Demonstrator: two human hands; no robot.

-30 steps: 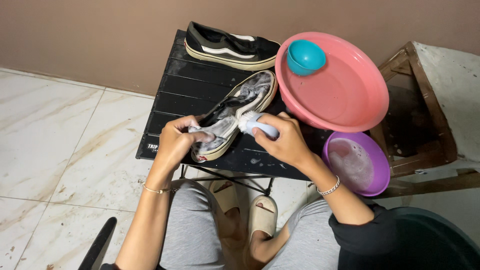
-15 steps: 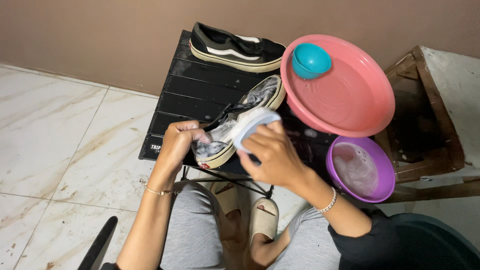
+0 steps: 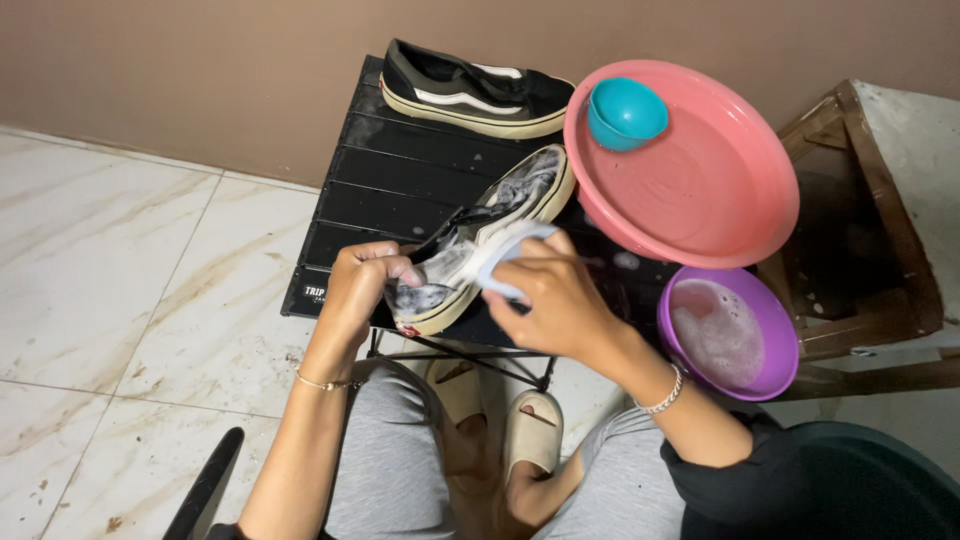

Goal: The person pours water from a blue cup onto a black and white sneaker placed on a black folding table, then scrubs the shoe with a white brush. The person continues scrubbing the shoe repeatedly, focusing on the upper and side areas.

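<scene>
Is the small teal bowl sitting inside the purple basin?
No, the teal bowl sits in the pink basin, while the purple basin holds only foamy water.

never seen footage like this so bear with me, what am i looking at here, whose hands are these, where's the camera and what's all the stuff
No machine here: a person sits with a camera worn on the head, looking down at their own two bare hands. In front is a small black slatted table. The left hand grips the heel end of a soapy shoe lying on the table. The right hand holds a pale brush against that shoe. A second, dark shoe lies at the table's far edge. To the right are a pink basin with a small teal bowl in it, and a purple bowl of foamy water.
</scene>
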